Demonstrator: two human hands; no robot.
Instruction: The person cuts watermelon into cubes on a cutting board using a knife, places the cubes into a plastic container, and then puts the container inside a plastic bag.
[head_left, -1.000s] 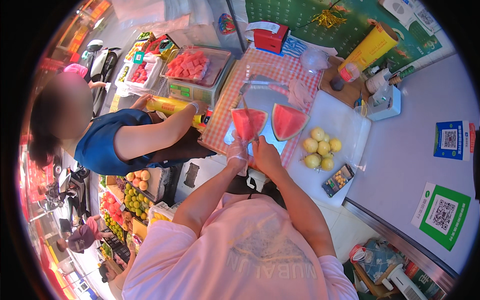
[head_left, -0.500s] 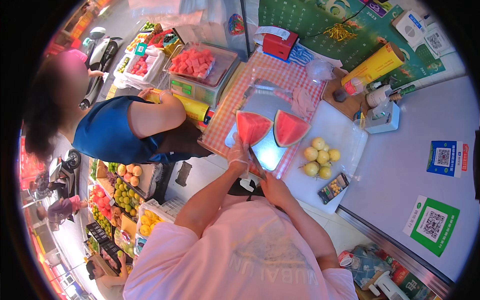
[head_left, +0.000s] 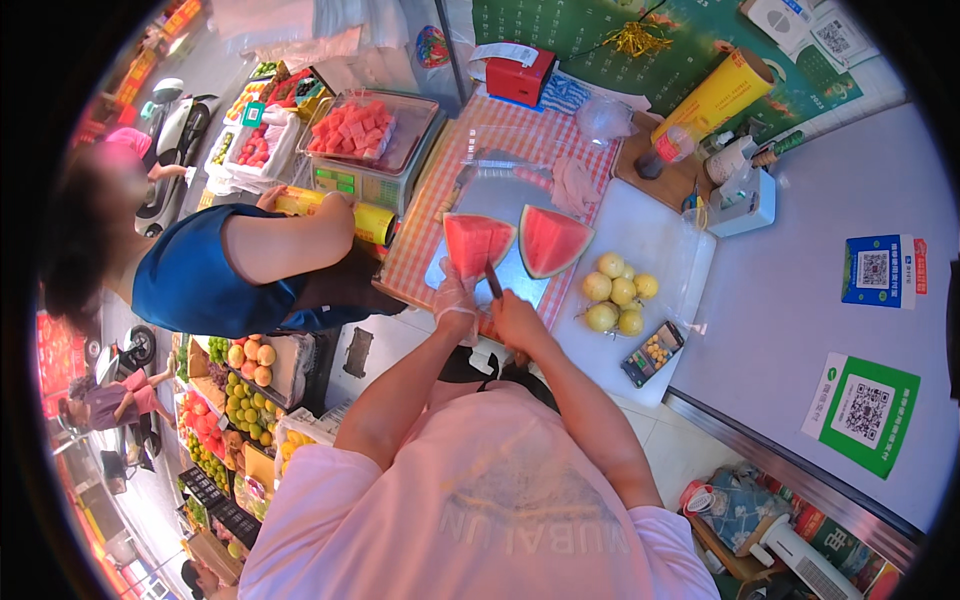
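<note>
- green square sign (head_left: 861, 411) and white-blue label (head_left: 880, 270) on grey wall, right
- yellow roll (head_left: 714, 95) upright behind surface (head_left: 640, 240)
- left hand (head_left: 455, 298), gloved, grip steadies watermelon wedge (head_left: 476, 243)
- right hand (head_left: 517, 320) grip closed around knife (head_left: 492, 280)
- second wedge (head_left: 552, 240), yellow fruits (head_left: 617, 298) beside

Two red watermelon wedges lying cut-face up on the board: left wedge (head_left: 476, 243) meeting the knife (head_left: 493, 281); right wedge (head_left: 551, 240) sitting just beside.
</note>
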